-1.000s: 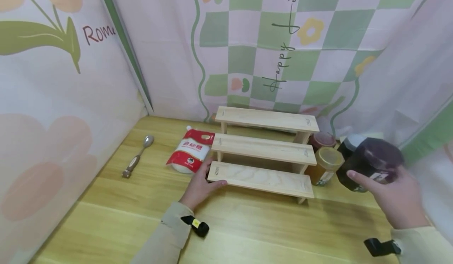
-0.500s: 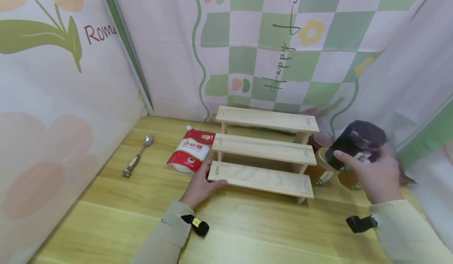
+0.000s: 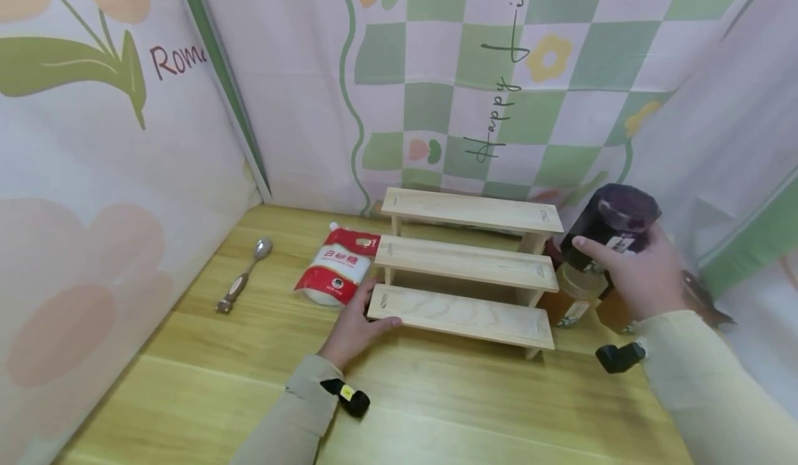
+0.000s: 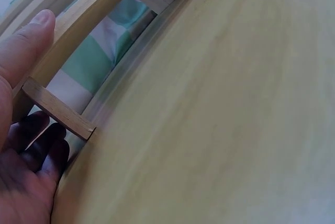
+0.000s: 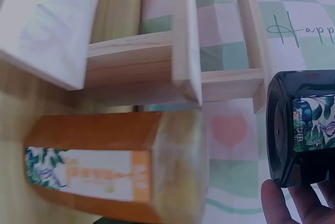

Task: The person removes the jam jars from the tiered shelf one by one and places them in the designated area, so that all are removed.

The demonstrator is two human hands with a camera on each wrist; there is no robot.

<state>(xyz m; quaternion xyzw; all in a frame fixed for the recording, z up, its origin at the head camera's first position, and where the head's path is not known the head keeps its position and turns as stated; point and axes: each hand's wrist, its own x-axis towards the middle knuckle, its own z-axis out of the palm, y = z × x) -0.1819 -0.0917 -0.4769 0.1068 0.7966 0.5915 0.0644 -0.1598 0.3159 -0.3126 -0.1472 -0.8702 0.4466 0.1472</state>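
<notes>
My right hand [image 3: 651, 281] grips a dark jar with a purple lid [image 3: 614, 226], raised off the table by the right end of a three-step wooden shelf [image 3: 464, 260]. The jar tilts slightly in the head view. In the right wrist view my fingers [image 5: 275, 203] lie against the base end of this dark jar [image 5: 285, 130], whose label is floral. My left hand [image 3: 354, 330] holds the left end of the shelf's lowest step. The left wrist view has the thumb on the board's edge and the other fingers curled behind the shelf leg [image 4: 57, 109].
Below the lifted jar stand an amber jar [image 3: 567, 305] and a second amber jar [image 3: 614, 312]. A dark bag [image 3: 704, 299] lies behind the right wrist. Left of the shelf are a red-and-white sugar bag [image 3: 337, 264] and a spoon [image 3: 244, 274]. Printed curtains [image 3: 293, 91] enclose the wooden table.
My right hand has carried the dark jar up and leftward, from beside the amber jars to above them near the shelf's right end. My left hand has kept its place on the shelf.
</notes>
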